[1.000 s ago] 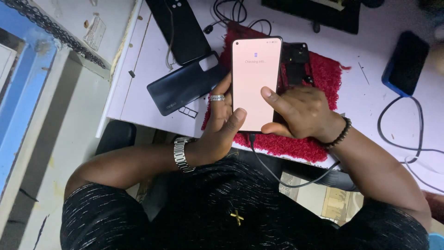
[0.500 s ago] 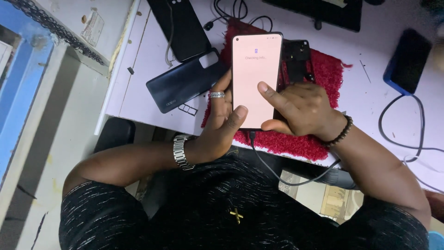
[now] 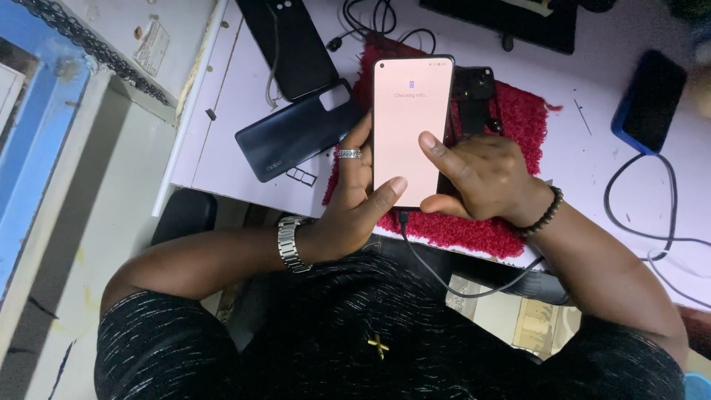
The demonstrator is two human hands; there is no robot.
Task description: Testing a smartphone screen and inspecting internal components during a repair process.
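A smartphone (image 3: 409, 118) with a lit pale pink screen is held upright over a red fuzzy mat (image 3: 518, 118). My left hand (image 3: 355, 200), with a ring and a metal wristwatch, grips its lower left edge, thumb lying on the screen's bottom. My right hand (image 3: 478, 174), with a dark bead bracelet, holds the phone's right side, its thumb touching the screen. A black cable (image 3: 444, 281) runs from the phone's bottom edge down past the desk edge.
On the white desk (image 3: 222, 118) lie a dark phone back cover (image 3: 292, 133), a black phone (image 3: 292, 44) with a cable over it, and another black phone body (image 3: 474, 92) on the mat. A blue-edged dark device (image 3: 650, 100) and looped cables (image 3: 644, 215) lie right.
My right thumb has slid up a little on the screen. The phone and my left hand stay almost where they were.
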